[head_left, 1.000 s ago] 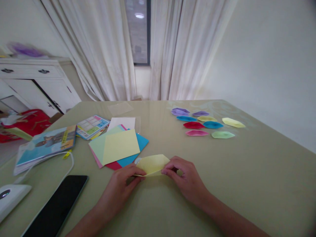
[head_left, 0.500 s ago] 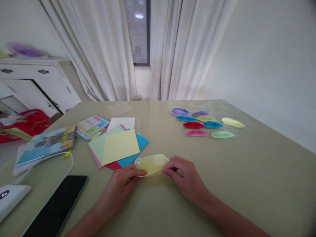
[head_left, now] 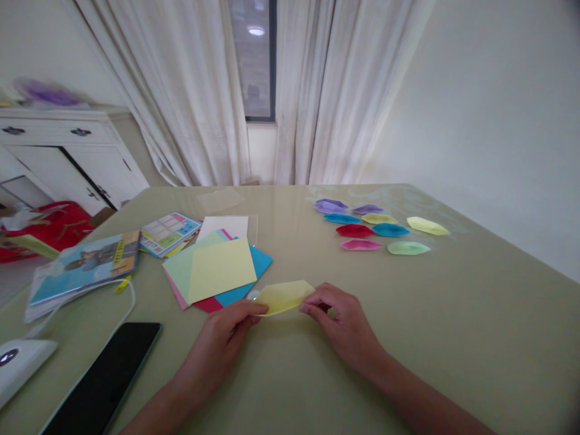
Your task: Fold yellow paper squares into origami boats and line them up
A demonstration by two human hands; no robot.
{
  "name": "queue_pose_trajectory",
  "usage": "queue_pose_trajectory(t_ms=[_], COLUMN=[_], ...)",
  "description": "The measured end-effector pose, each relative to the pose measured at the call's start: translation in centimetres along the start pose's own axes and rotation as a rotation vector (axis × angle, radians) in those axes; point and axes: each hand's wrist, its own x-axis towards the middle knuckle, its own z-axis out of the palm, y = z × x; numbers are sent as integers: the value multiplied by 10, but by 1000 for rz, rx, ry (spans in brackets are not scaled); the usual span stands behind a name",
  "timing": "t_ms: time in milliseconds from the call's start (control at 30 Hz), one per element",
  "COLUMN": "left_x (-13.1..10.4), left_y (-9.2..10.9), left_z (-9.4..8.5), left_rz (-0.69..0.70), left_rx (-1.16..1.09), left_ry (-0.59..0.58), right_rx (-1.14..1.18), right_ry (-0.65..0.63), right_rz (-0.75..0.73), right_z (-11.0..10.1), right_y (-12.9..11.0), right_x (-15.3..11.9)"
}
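Observation:
A folded yellow paper (head_left: pixel 285 296), pointed at its right end, is held up between my two hands. My left hand (head_left: pixel 231 326) pinches its left end, thumb on top. At the right tip, the thumb and fingers of my right hand (head_left: pixel 338 317) are pressed together on the paper. Just beyond my left hand lies a fanned pile of coloured sheets, with a pale yellow sheet (head_left: pixel 222 270) on top and a blue sheet (head_left: pixel 261 261) sticking out. Several folded paper shapes rest at the back right, among them a red one (head_left: pixel 354 231) and a green one (head_left: pixel 408 248).
A black phone (head_left: pixel 106 374) lies at the front left beside a white device (head_left: pixel 27 365) with a cable. Books (head_left: pixel 88 266) and a printed card (head_left: pixel 170 232) are at the left of the table (head_left: pixel 290 386). A white cabinet (head_left: pixel 72 157) stands beyond.
The folded yellow paper has risen slightly and shifted a little to the right, tilting somewhat. Both hands still hold its ends.

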Motion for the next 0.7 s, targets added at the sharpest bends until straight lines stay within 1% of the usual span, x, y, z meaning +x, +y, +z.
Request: queue_pose_trajectory(t_ms=[100, 367, 633, 700], left_x=[0, 1, -6, -7], left_y=[1, 6, -7, -8], left_z=[-1, -2, 2, 3], left_rz=[-26, -27, 3, 4], left_rx=[12, -4, -97, -96], left_ry=[18, 3, -11, -16], right_rx=[-3, -28, -30, -28], right_ry=[-5, -12, -1, 6], right_rz=[3, -21, -48, -53], right_z=[0, -1, 0, 1], right_y=[0, 1, 7, 8], right_x=[0, 0, 0, 0])
